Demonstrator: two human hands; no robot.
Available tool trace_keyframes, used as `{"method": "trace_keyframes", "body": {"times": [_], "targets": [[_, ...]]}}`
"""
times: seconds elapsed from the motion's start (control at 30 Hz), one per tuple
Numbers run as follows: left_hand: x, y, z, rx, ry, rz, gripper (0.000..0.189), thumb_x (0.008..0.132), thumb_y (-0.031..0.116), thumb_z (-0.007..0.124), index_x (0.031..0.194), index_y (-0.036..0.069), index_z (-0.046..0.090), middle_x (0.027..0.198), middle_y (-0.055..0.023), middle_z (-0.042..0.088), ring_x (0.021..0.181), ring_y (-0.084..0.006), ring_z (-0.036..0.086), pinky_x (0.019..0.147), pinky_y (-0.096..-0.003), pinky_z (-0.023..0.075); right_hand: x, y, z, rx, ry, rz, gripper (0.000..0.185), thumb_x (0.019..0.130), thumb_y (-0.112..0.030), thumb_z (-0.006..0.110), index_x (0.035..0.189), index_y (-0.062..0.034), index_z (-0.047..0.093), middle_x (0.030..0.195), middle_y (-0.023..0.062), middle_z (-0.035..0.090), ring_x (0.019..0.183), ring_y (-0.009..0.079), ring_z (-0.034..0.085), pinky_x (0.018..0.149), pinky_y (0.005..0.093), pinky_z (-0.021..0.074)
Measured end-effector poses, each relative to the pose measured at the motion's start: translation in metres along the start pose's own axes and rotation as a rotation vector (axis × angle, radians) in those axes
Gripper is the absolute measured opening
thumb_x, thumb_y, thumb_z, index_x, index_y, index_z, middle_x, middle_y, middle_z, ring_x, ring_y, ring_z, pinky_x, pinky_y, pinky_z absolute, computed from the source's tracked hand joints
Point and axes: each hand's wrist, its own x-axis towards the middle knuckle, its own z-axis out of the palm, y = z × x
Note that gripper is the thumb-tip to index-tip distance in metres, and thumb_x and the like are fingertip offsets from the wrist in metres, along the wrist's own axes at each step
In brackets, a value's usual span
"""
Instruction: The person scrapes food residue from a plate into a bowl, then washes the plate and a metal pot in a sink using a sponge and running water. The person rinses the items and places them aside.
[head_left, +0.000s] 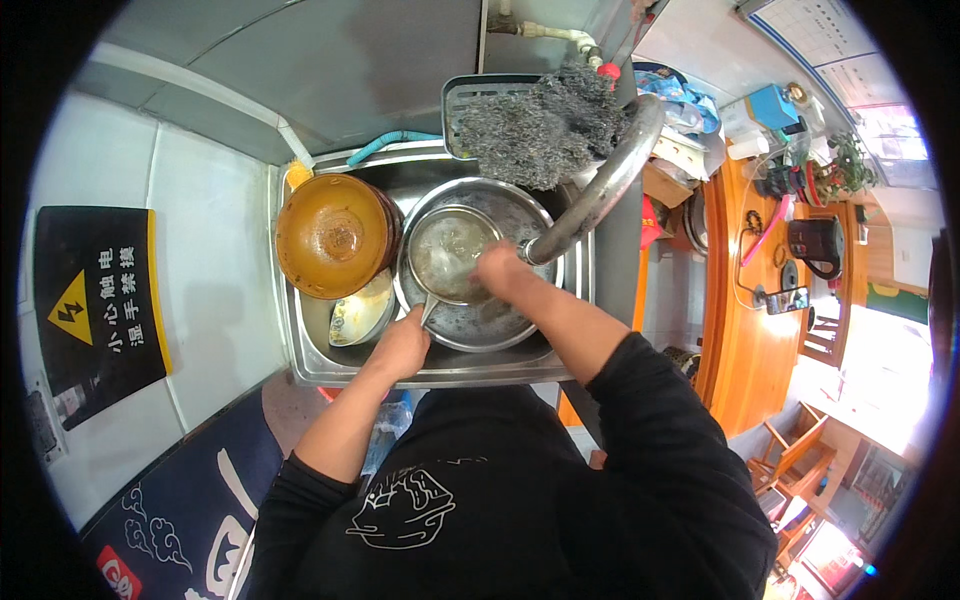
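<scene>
My left hand (401, 345) is closed around the handle (430, 309) of a round metal pan (411, 259). Cloudy water fills the pan, which sits within a wide steel basin (480, 341) in the sink. At the pan's right rim is my right hand (504, 268), its fingers reaching inside; whether they grip anything is hidden. A thick metal faucet spout (600, 184) ends just beside that hand. To the left of the basin stands a stack of amber-brown bowls (334, 236). Partly under the bowls lies a soiled white dish (364, 311).
Steel-wool scourers (544, 124) fill a dark tray (448, 112) on the sink's back edge. A blue hose (390, 141) and yellow scrubber (298, 174) lie at the back left. The steel sink (450, 377) borders a wall. Farther right, a wooden counter (739, 330) holds an electric kettle (816, 244).
</scene>
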Motion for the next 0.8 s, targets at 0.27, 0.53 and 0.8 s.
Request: {"method": "trace_keyframes", "body": {"times": [0.27,0.53,0.8], "targets": [[0.008,0.003,-0.003,-0.013,-0.040,-0.014,0.051,0.098,0.011,0.057,0.143,-0.010,0.045,0.113,-0.0377,0.066,0.109,-0.0498,0.064,0.096,-0.0520,0.0511,0.059,-0.049,-0.015,0.301,0.646,-0.110,0.017,0.091,-0.016,0.062,0.100,-0.0066,0.072,0.115,0.0173,0.062,0.113,0.0375,0.062,0.094,0.0477,0.0536],[0.002,0.003,0.000,-0.061,0.008,0.000,0.043,0.097,0.009,0.057,0.137,-0.007,0.050,0.108,-0.0367,0.067,0.107,-0.0513,0.064,0.094,-0.0546,0.0506,0.041,-0.007,-0.003,-0.084,0.504,0.041,0.023,0.092,-0.017,0.060,0.107,-0.0108,0.077,0.105,0.0133,0.071,0.100,0.0320,0.070,0.088,0.0434,0.0581],[0.007,-0.008,0.006,-0.059,-0.011,-0.006,0.049,0.097,0.010,0.059,0.142,-0.006,0.048,0.108,-0.0370,0.067,0.106,-0.0522,0.064,0.094,-0.0551,0.0507,0.064,-0.032,0.051,0.122,0.009,-0.356,0.024,0.086,-0.014,0.064,0.105,-0.0096,0.076,0.102,0.0227,0.074,0.102,0.0397,0.071,0.092,0.0488,0.0554]]}}
